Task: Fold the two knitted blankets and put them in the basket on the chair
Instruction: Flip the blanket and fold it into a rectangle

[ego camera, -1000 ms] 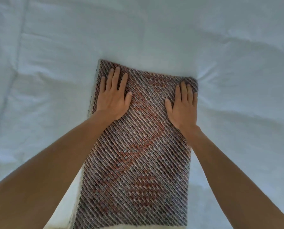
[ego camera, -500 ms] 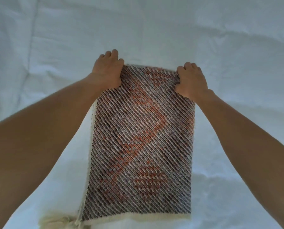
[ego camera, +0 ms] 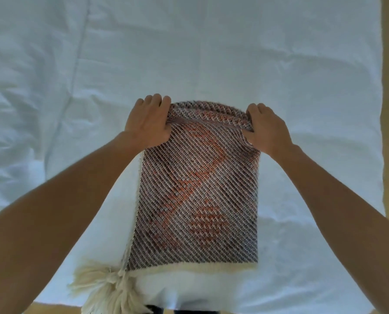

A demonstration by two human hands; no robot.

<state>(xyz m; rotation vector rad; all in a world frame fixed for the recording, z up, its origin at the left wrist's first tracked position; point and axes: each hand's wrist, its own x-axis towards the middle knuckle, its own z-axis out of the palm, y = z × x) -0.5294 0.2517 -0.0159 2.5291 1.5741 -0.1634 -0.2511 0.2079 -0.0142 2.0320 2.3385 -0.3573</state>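
A knitted blanket with dark diagonal stripes and an orange pattern lies folded into a long rectangle on the white bed. Its far end is lifted and curled back toward me. My left hand grips the far left corner, fingers curled over the edge. At the far right corner my right hand grips the same way. A cream tassel and cream border hang at the near end. No basket or chair is in view.
The white bedspread fills the view, wrinkled at the left. Its near edge runs along the bottom, and its right edge meets a tan floor.
My hands went from lying flat on the blanket to gripping its far corners. The far end has since come up and begun rolling back toward me.
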